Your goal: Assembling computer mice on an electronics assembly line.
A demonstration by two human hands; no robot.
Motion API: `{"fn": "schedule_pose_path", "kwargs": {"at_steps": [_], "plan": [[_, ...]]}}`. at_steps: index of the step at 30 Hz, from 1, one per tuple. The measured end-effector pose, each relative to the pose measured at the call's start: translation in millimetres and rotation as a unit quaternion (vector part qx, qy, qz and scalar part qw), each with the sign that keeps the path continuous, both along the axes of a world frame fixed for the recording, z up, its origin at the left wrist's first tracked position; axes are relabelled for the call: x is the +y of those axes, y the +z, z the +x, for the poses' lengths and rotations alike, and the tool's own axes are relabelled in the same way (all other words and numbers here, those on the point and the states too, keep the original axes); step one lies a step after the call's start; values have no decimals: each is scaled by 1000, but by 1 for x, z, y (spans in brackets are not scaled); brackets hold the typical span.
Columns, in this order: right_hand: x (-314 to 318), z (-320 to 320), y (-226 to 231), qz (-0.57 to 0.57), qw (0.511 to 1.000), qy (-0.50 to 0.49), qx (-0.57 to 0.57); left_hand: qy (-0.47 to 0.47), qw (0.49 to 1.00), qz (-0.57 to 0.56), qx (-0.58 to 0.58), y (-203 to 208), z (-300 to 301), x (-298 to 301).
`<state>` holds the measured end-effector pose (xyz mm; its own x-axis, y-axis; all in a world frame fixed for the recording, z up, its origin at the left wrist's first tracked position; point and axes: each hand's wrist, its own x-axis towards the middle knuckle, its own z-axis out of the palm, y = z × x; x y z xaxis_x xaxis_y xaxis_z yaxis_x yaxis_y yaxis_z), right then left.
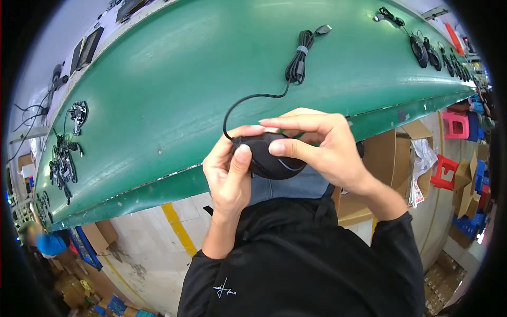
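Black computer mouse (pixel 272 156) held in mid-air just off the near edge of the green desk (pixel 174 100), above the lap. Left hand (pixel 228 177) wrapped around its left side, thumb pressed on top; right hand (pixel 322 150) pinching the right side with thumb and fingers. Both grips clenched on the mouse. Cable (pixel 248 100) looping up to a bundled coil (pixel 298 58) lying on the desk. Likely risks: slack cable snagging and dragging the coil off the edge; a slip dropping the mouse to the floor.

green belt (pixel 174 95), red stools (pixel 444 171), cardboard boxes (pixel 380 158)
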<state>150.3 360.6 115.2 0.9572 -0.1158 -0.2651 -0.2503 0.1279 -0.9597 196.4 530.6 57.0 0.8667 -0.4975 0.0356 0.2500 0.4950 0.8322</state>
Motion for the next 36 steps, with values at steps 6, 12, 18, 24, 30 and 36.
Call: {"fn": "schedule_pose_path", "kwargs": {"at_steps": [6, 12, 18, 24, 30, 36], "plan": [[9, -16, -16, -298, 933, -19, -204, 33, 996, -24, 74, 3, -6, -1], [31, -25, -20, -500, 827, -37, -253, 54, 996, -17, 72, 2, -9, -3], [17, -21, -41, -514, 783, -50, -348, 63, 997, -20, 34, 7, -15, -6], [21, -29, -53, -471, 811, -117, -327, 69, 995, 58, -42, -4, -17, 2], [13, -30, -58, -478, 783, -114, -381, 68, 992, -10, -109, -3, -22, -1], [9, -34, -45, -433, 799, -77, -410, 63, 987, -100, 106, -7, -18, 3]]}}
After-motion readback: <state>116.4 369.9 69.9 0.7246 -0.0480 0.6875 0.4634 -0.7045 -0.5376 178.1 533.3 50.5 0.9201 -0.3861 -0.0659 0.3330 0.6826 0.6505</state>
